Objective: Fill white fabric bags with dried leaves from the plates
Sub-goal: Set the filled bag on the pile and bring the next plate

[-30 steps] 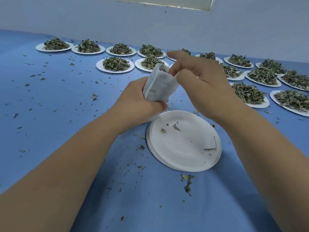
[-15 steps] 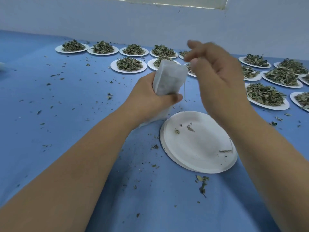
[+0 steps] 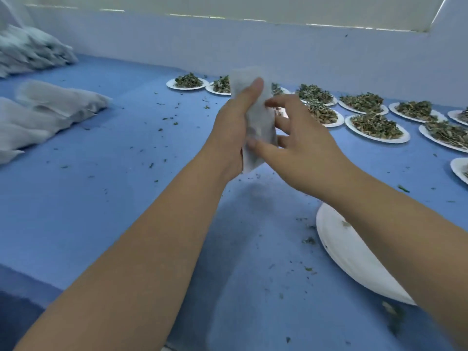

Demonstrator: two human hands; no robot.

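Left hand [image 3: 231, 125] curled (right hand [image 3: 310, 154] splayed)

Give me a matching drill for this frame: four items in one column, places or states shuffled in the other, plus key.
Items
1. white fabric bag
2. near plate
3. leaf-heaped plates
4. pile of bags

Places or states
A. far left on the blue table
B. rows at the far right
C. gripped in the left hand, off the table
D. close by at right, only crumbs on it

Pairs: 1-C, 2-D, 3-B, 4-A
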